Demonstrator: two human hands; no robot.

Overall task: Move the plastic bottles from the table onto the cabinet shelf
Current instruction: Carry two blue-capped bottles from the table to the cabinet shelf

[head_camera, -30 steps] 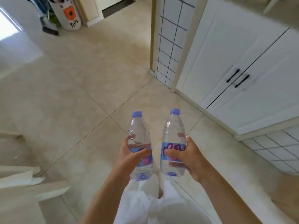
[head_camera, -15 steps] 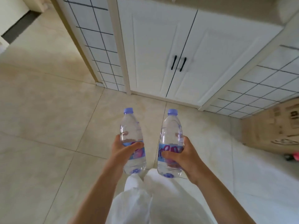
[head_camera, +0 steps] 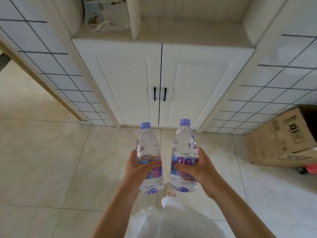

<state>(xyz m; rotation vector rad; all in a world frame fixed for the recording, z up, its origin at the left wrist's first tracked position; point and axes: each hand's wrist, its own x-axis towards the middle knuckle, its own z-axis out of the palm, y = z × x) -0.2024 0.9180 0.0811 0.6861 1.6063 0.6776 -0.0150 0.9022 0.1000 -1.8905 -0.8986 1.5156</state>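
I hold two clear plastic water bottles upright in front of me, each with a purple cap and a blue-pink label. My left hand [head_camera: 137,170] grips the left bottle [head_camera: 147,148] around its label. My right hand [head_camera: 200,170] grips the right bottle [head_camera: 184,143] the same way. Straight ahead stands a white cabinet with two closed doors [head_camera: 161,83] and black handles. Its open shelf [head_camera: 188,34] lies above the doors, split by a white upright divider.
A bag with printed pictures [head_camera: 104,14] sits in the shelf's left compartment. White tiled walls [head_camera: 51,66] flank the cabinet. A cardboard box [head_camera: 283,140] rests on the floor at the right, with a red item beside it. Beige floor tiles [head_camera: 51,160] spread between me and the cabinet.
My view has swung round to face the cabinet squarely and come closer; the shelf above the doors is now in sight. Both bottles stay gripped in my hands.
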